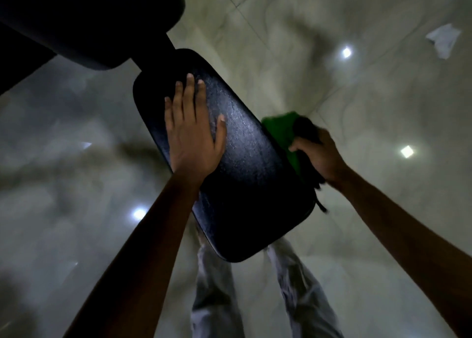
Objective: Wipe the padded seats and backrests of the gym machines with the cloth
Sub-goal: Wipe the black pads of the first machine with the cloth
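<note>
Your left hand (194, 136) lies flat, fingers straight, on the black padded seat (229, 159) at the centre of the frame, steadying it. Your right hand (319, 153), at the seat's right edge, has its grip closed round the bunched green and dark cloth (283, 130). Spread the cloth flatter so more of it meets the pad, then wipe in overlapping strokes along the seat's length, shifting the bracing hand off each patch so nothing is skipped. The dark pad (89, 18) at upper left looks next.
</note>
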Motion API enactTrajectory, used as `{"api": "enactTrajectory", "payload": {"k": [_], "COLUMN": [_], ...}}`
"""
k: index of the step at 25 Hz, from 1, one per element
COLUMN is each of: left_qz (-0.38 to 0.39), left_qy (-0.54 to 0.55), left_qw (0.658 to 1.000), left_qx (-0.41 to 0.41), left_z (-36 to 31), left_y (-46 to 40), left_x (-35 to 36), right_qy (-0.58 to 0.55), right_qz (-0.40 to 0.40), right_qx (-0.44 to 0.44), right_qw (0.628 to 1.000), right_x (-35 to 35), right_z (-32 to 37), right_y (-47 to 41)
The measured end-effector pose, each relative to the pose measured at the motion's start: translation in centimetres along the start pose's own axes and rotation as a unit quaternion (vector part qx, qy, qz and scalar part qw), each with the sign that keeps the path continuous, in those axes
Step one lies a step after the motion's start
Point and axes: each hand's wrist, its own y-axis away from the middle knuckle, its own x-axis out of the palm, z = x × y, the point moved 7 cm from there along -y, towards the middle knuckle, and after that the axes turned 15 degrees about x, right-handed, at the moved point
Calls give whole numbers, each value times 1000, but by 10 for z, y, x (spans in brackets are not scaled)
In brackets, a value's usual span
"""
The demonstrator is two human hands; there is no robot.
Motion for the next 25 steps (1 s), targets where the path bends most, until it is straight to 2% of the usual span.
{"api": "enactTrajectory", "payload": {"k": [4,6,9,12,14,17,19,21,23,25], "left_qz": [9,15,45,74,95,115,124,138,143,142], "left_qy": [7,10,25,45,25,-9,-15,-6,-2,-3], "left_qw": [1000,1000,993,958,925,908,896,869,848,838], "left_qx": [18,19,105,273,367,403,427,475,511,527], "left_z": [0,3,-11,-32,-46,-52,-56,-67,-75,-77], "left_y": [5,8,8,17,24,28,30,34,37,39], "left_x": [3,1,5,9,12,16,15,15,12,10], "right_qy": [-15,4,-24,-97,-101,-93,-59,-45,-113,-233], "right_qz": [-48,-64,-108,-191,-252,-301,-289,-293,-331,-379], "right_qx": [89,96,72,63,99,152,164,158,142,175], "right_qw": [995,993,991,975,957,937,941,942,926,878], "right_x": [-23,-8,-7,-19,-25,-29,-27,-28,-27,-10], "right_z": [-41,-28,-19,-37,-59,-77,-68,-64,-79,-109], "right_y": [32,21,17,57,87,93,79,79,96,128]}}
